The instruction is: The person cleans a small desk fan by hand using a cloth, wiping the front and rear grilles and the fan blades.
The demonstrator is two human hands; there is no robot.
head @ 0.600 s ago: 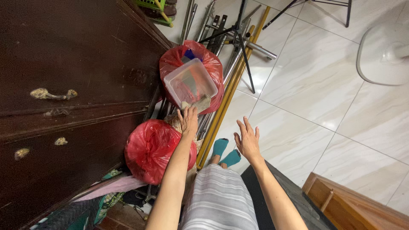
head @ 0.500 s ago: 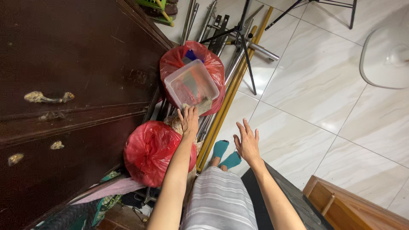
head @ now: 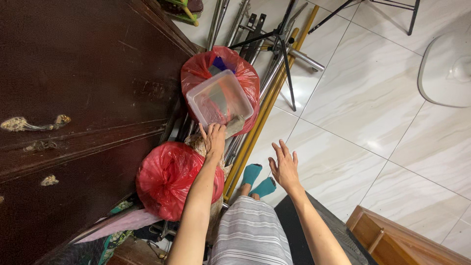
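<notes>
left hand at the near edge of a clear plastic tub

at far left stood a dark wooden cabinet (head: 73, 98) with a brass handle (head: 34, 123). beside it a lower red bag (head: 169, 179) sat on the floor, and above it in the view an upper red bag (head: 221, 78) carried a clear plastic tub (head: 218, 98). the tub lay directly ahead of the left hand (head: 213, 139), tilted, its long axis running diagonally from upper left to lower right. the left hand's fingers touched the tub's near edge, beside a crumpled greyish scrap (head: 234, 125); whether they gripped it could not be told. the right hand (head: 284, 167) hung open over the white tiled floor (head: 363, 98), fingers spread, holding nothing, well apart from the tub; the left hand was plainly nearer. metal poles (head: 260, 113) lay alongside. against the frame half a second earlier, the left hand had reached slightly further up onto the tub's edge; the right hand was little changed.
</notes>
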